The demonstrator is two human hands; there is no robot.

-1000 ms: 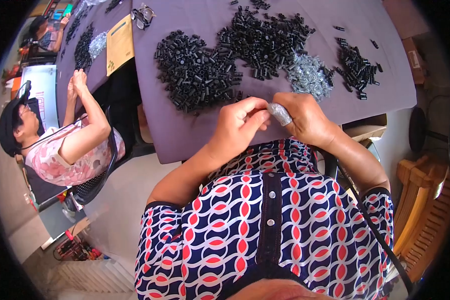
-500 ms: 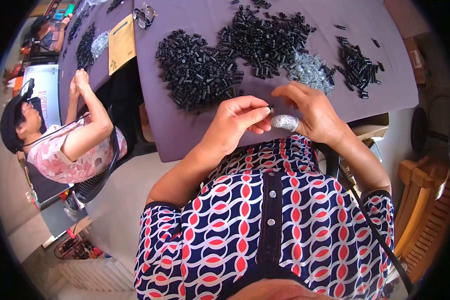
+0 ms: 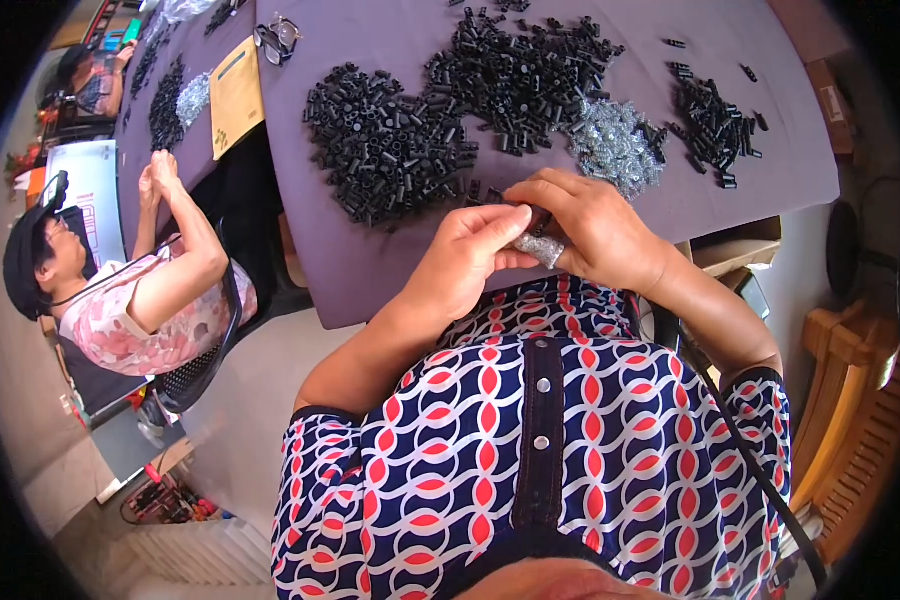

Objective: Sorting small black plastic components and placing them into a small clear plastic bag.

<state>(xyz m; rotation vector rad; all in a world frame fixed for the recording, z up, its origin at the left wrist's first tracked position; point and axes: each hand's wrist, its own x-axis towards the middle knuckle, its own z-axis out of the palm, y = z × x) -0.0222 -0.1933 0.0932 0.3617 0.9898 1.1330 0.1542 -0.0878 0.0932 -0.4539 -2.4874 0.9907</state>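
Note:
My left hand (image 3: 467, 258) is closed in a pinch, thumb against fingers, at the table's near edge. My right hand (image 3: 605, 230) is curled up against it, its thumb wrapped in a silvery cover (image 3: 540, 248). Between the two hands a small black plastic piece (image 3: 538, 217) shows in part; the fingers hide most of it. Just beyond my left hand lies a heap of small black cylindrical pieces (image 3: 385, 150). A second heap of black pieces (image 3: 525, 80) spreads farther back, and a pile of shiny metal springs (image 3: 618, 150) lies beyond my right hand.
A smaller group of black pieces (image 3: 715, 125) lies to the right on the purple-grey tablecloth (image 3: 330, 270). Glasses (image 3: 277, 40) and a yellow envelope (image 3: 236, 95) lie at the back left. At left sits a co-worker (image 3: 135, 290). A wooden chair (image 3: 860, 400) stands at right.
My right hand has moved left and closed in against my left hand, its wrapped thumb now at the left fingertips. My left hand keeps its pinch, shifted only slightly.

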